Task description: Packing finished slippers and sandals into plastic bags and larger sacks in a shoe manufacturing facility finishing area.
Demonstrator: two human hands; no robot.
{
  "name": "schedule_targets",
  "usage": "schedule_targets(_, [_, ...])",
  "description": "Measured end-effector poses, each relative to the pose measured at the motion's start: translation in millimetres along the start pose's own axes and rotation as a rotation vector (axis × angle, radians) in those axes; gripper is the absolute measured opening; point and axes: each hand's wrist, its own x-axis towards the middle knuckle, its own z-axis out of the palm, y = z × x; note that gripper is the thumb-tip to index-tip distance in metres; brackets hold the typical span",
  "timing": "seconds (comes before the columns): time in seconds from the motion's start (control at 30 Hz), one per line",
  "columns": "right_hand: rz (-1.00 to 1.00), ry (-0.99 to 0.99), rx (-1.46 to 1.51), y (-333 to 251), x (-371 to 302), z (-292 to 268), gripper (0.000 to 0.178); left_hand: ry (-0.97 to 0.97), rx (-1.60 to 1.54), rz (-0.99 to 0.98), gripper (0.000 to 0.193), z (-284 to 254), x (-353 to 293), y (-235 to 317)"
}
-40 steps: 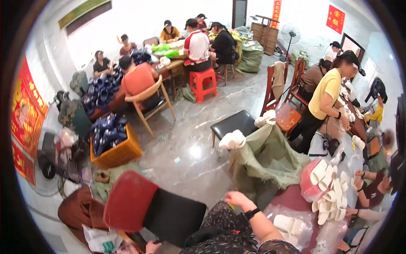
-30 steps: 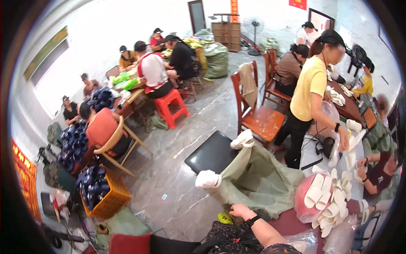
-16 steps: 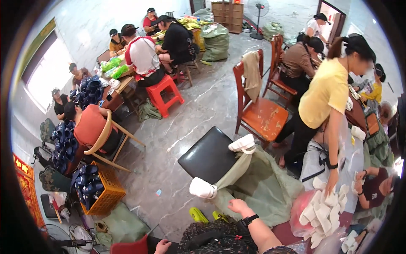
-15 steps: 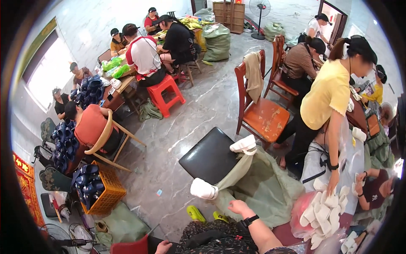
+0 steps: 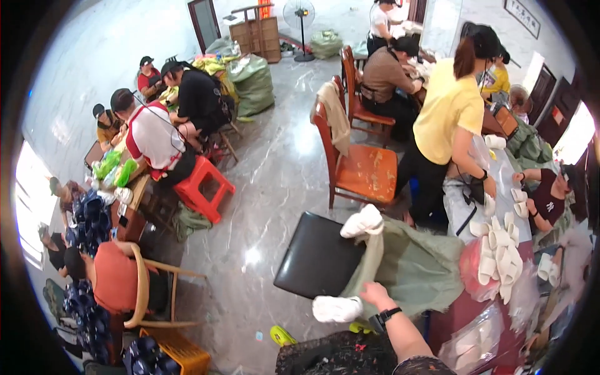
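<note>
My right hand (image 5: 377, 294), with a dark band on its wrist, reaches to the rim of a green woven sack (image 5: 419, 265). Its fingers are curled at the cloth and seem to hold the sack's edge; the fingertips are partly hidden. Close by, a white shoe (image 5: 337, 309) rests at the near corner of a black padded seat (image 5: 315, 256). Another white shoe (image 5: 362, 221) sits at the far corner, and the sack's rim runs between the two. My left hand is out of the picture.
Right of the sack, white slippers (image 5: 500, 250) lie piled on a pink bag at the table (image 5: 465, 203). A person in yellow (image 5: 450, 112) leans over that table. An orange-seated chair (image 5: 365, 172) stands beyond the sack. Several people work at tables on the left.
The view has turned, so the room shifts in the picture. My right hand has moved farther over the sack's rim. My left hand has left the view.
</note>
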Motion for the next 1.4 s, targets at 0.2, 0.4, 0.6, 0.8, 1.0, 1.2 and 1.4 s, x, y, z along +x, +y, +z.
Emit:
schedule_targets(0.2, [0.290,0.100,-0.041,-79.9,-2.0,21.7,0.045,0.147,0.284,0.147,0.041,-167.5,121.6,22.7])
schedule_targets(0.4, [0.140,0.374,0.187,-178.4,49.3,-1.7,0.034,0.048,0.239,0.116,0.043,-250.0,242.2,116.9])
schedule_targets(0.6, [-0.026,0.351,0.188,-261.6,187.4,-16.5,0.028,-0.057,-0.088,0.127,0.042,-275.6,351.9,257.1])
schedule_targets(0.8, [-0.225,-0.012,0.192,-350.6,379.9,-86.4,0.035,0.060,0.521,0.697,0.035,-349.4,413.3,345.0])
schedule_targets(1.0, [-0.395,-0.012,0.179,-409.9,530.5,-198.0,0.040,-0.495,0.542,0.219,0.029,-359.8,590.5,508.0])
schedule_targets(1.2, [-0.274,0.040,0.093,-413.1,680.6,-287.8,0.039,-0.550,0.869,0.444,0.029,-366.8,770.8,713.0])
schedule_targets(1.4, [-0.011,0.118,0.360,-389.8,772.5,-375.3,0.047,-0.308,0.669,0.557,0.034,-318.1,967.9,964.8])
